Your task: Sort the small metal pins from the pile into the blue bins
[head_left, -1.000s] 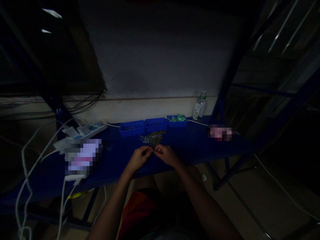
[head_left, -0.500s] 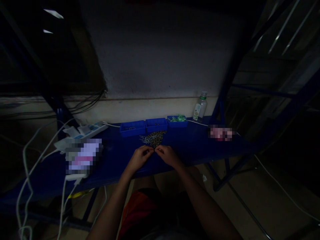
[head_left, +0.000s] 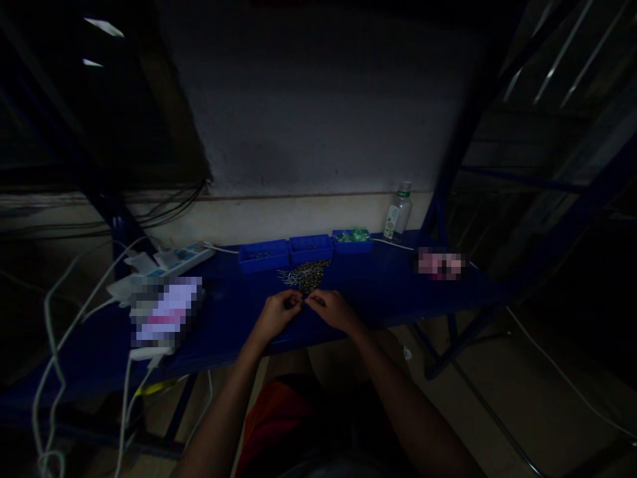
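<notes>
My left hand (head_left: 279, 315) and my right hand (head_left: 332, 309) meet at the fingertips, low over the blue table (head_left: 223, 309). Both are pinched closed; whatever sits between the fingers is too small and dark to name. Just beyond the fingertips lies a heap of small dark, brassy round pieces (head_left: 312, 275). Thin silvery pins (head_left: 289, 277) that look like nails or screws lie at the heap's left side.
Behind the heap stand a left blue bin (head_left: 263, 264), a middle blue bin (head_left: 311, 255) and a right blue bin (head_left: 353, 247) with green plastic. A clear bottle (head_left: 399, 216) stands at back right. White power strips (head_left: 174, 262) and cables lie left, near a blurred-out item (head_left: 169, 312).
Both hands have shifted very slightly left, their fingertips still together in a pinch. The heap and the bins stay as they were.
</notes>
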`<state>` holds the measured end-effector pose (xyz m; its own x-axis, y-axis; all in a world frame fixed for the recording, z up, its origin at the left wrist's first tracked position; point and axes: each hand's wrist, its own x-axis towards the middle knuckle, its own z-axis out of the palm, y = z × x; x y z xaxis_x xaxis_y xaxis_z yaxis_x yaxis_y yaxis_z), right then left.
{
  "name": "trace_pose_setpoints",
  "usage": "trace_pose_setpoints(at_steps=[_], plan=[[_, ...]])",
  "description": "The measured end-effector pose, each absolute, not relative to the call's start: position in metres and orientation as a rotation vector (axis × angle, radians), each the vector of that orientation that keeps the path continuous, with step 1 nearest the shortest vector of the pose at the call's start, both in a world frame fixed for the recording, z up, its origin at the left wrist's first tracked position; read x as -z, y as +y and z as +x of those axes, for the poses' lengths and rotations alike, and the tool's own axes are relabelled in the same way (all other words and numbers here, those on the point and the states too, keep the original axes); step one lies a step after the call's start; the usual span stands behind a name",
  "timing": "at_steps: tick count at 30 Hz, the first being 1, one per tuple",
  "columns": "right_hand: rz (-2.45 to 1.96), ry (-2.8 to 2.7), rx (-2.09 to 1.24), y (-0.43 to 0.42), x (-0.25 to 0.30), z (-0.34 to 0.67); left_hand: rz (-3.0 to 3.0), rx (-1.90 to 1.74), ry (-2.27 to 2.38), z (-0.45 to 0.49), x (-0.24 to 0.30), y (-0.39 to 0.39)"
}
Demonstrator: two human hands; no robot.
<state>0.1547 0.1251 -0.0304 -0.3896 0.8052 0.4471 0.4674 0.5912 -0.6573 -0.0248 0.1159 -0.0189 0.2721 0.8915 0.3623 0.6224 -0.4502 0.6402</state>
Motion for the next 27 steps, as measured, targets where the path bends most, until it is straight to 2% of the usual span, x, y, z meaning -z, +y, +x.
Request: trace_pose_setpoints(at_steps=[27], plan=[[-1.004, -2.167, -0.527, 0.1312, 0.0341, 0.1552, 2.194, -1.026, 1.308, -0.0225, 0.0193, 0.1155]])
